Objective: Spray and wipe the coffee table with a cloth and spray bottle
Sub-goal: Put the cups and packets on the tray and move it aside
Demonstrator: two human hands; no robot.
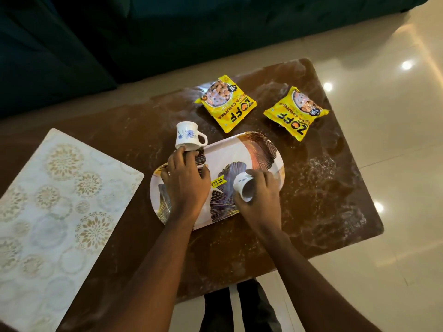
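Observation:
The brown coffee table point(318, 188) shows whitish streaks and smears on its glossy top. On it lies an oval patterned tray point(254, 152). My left hand point(185, 183) reaches across the tray, and its fingertips touch the lower edge of a white flowered cup point(189, 135) standing at the tray's far left rim. My right hand point(262, 195) grips a second white cup point(243, 186) over the tray, tipped on its side with the mouth towards me. No spray bottle or cloth is in view.
Two yellow snack packets point(226, 104) point(296, 113) lie on the far side of the table. A pale patterned placemat point(55, 200) covers the table's left end. A dark sofa point(72, 44) stands behind, and shiny floor tiles point(395, 140) are to the right.

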